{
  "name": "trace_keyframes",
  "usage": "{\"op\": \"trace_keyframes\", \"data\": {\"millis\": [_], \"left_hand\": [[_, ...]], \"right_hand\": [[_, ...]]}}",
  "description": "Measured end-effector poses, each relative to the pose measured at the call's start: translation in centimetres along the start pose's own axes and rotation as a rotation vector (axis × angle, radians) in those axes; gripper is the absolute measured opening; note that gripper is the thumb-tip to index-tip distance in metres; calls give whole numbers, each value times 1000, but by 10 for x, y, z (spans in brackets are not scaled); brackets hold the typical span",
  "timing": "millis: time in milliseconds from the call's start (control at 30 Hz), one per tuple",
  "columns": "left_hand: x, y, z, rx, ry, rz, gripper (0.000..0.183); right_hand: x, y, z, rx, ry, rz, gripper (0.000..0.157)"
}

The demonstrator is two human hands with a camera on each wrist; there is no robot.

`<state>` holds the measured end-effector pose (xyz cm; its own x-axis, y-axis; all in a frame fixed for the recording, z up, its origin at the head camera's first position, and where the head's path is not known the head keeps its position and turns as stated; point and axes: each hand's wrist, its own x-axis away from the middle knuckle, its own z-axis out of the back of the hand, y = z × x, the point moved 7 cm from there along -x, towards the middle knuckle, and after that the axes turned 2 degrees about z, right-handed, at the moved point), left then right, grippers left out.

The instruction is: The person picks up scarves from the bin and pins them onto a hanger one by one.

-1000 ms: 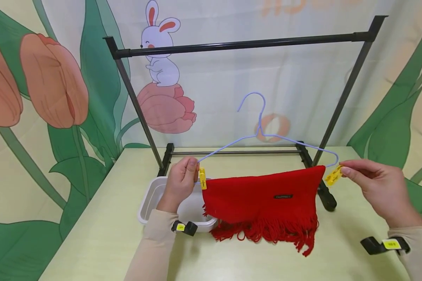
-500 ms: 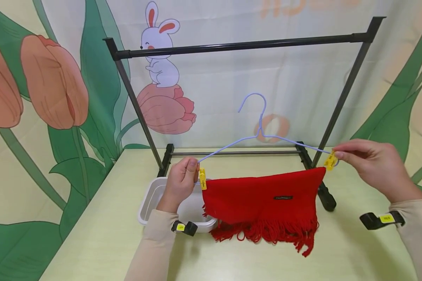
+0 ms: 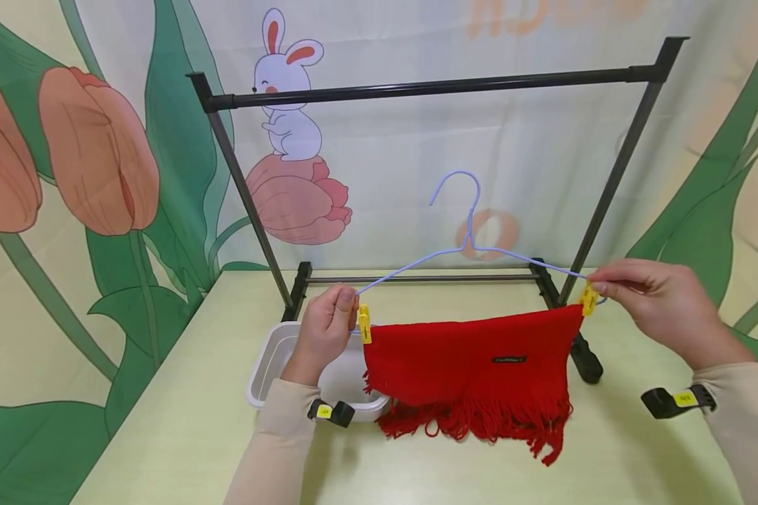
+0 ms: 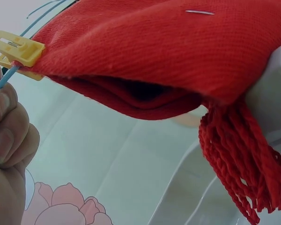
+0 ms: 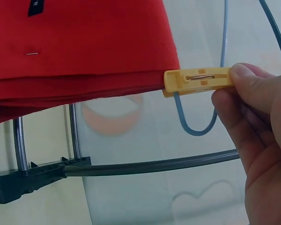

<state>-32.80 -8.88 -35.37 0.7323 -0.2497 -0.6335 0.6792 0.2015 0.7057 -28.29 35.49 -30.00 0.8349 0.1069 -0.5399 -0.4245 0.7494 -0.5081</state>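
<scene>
A red fringed scarf [image 3: 467, 358] hangs folded over the lower bar of a light-blue wire hanger [image 3: 417, 262]. My left hand [image 3: 322, 330] grips the hanger's left end, its fingers curled round the wire. Beside it, a yellow clothespin [image 4: 19, 49] clamps the scarf's left corner to the bar. My right hand [image 3: 663, 308] pinches the tail of a second yellow clothespin [image 5: 196, 80] between thumb and fingers. That pin's tip sits at the scarf's right corner, over the bar near the hanger's curved end.
Behind the hanger stands a black clothes rack [image 3: 429, 89] with a high crossbar and feet on the pale table [image 3: 183, 421]. A white plastic basin [image 3: 268, 365] lies below my left hand, partly hidden by it and the scarf. A printed curtain [image 3: 391, 154] hangs behind.
My right hand has brought its yellow clothespin leftward onto the scarf's right corner and the hanger bar; it was apart from the cloth before. The left hand keeps its hold, nearly still.
</scene>
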Motion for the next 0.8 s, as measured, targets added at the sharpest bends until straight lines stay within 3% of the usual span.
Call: {"op": "trace_keyframes", "data": {"millis": [167, 300, 533, 800], "left_hand": [[1, 0, 0, 6, 17, -8, 24], [1, 0, 0, 11, 24, -24, 24], [1, 0, -1, 21, 2, -22, 25], [1, 4, -2, -11, -9, -30, 25]], "right_hand": [[3, -1, -4, -5, 1, 13, 21], [8, 0, -9, 12, -7, -23, 22], [13, -4, -20, 129, -81, -82, 28], [17, -11, -19, 190, -35, -98, 21]]}}
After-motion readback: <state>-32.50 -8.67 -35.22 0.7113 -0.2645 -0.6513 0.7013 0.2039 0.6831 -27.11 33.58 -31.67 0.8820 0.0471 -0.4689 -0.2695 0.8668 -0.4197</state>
